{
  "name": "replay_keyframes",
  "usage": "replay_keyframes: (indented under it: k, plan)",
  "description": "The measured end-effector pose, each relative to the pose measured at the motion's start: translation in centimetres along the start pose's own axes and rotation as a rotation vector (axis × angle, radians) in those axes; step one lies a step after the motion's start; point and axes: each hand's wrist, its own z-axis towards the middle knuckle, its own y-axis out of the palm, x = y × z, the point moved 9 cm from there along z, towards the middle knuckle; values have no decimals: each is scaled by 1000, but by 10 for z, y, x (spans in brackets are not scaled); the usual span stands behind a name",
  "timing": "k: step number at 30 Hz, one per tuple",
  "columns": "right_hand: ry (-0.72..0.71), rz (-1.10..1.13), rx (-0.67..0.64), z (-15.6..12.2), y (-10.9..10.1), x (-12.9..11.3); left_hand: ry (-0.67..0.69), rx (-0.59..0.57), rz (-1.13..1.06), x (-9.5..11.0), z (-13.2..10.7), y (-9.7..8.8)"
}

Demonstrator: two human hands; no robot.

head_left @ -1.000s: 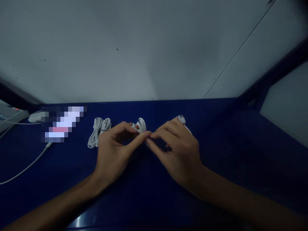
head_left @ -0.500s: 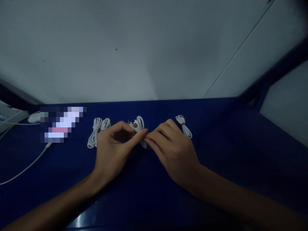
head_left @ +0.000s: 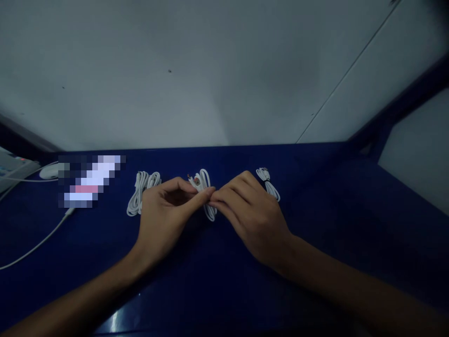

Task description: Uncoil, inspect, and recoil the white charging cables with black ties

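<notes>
A looped white cable (head_left: 204, 179) with plug ends at its top is pinched between the thumb and fingers of my left hand (head_left: 166, 213). My right hand (head_left: 250, 210) is closed, its thumb and fingertips pressed together against the right side of the same bundle, at its middle. What those fingertips grip is hidden. The lower loops of the cable hang just below the fingers. Left of my left hand lie coiled white cables (head_left: 138, 194), partly covered by it. Behind my right hand rests another white cable bundle (head_left: 269, 183) with a dark tie around it.
A blue table (head_left: 217, 281) runs up to a pale wall (head_left: 196, 84). At the left lies a device with a blurred lit screen (head_left: 93, 180), a white cord (head_left: 45, 248) plugged into it. A white adapter (head_left: 49, 172) and a power strip (head_left: 16, 168) are at the far left.
The cable bundle has turned slightly between my hands, and more of its lower loops show. My right fingertips have shifted a little at its middle. Both hands stay in nearly the same place.
</notes>
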Motion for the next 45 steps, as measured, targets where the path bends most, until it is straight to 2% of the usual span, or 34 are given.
replay_keyframes:
  k: [5,12,17,25,29,32,35,39,42,45]
  plan:
    - [-106,-106,-1,-1,4,-6,-39,-6,-37,-6,0,-1]
    - [-221,-166,-99,0,10,-16,-19,55,-20,0,-2,-4]
    - [-307,-246,-79,0,8,-25,-10,101,13,0,-3,-7]
    - [-387,-331,-55,0,3,-33,-100,156,-50,-10,-2,-13]
    - [-424,-308,-80,-3,3,-37,-128,178,-270,-13,5,-17]
    - [-427,-294,-109,-4,4,-37,-125,202,-435,-7,12,-21]
    - [-280,-158,-107,3,-1,-23,-130,198,-505,0,18,-24]
    - [152,210,-31,12,-12,17,-182,102,-602,-3,17,-19]
    - [370,351,-18,10,-10,36,-173,-46,-399,-3,10,-10]
    - [481,450,-34,7,-5,43,-44,-118,-56,7,1,-6]
